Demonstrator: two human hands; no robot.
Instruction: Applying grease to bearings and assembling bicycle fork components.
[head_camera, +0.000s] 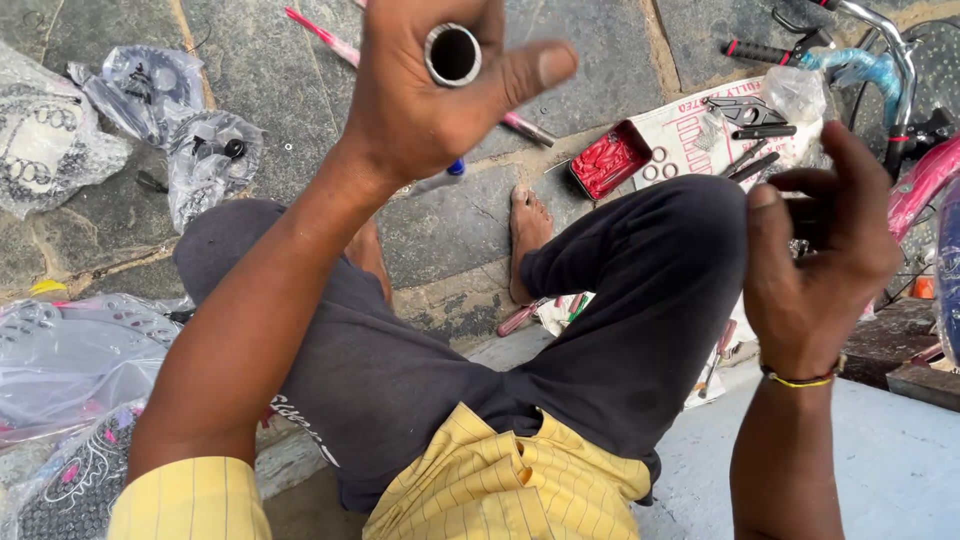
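Head view: my left hand (430, 95), upper centre of the frame, grips a short hollow metal tube (453, 54), open end toward me. My right hand (815, 260), at right, curls around something I cannot make out. Judged step: inspecting the bore; fitting calls for alignment.

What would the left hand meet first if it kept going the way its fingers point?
Probably nothing close: the left hand, holding a short metal tube, points up-right over bare stone paving. Depth is unclear.

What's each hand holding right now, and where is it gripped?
Left hand grips a short metal tube around its side, open end toward the camera. Right hand pinches something small and dark; what it is cannot be told.
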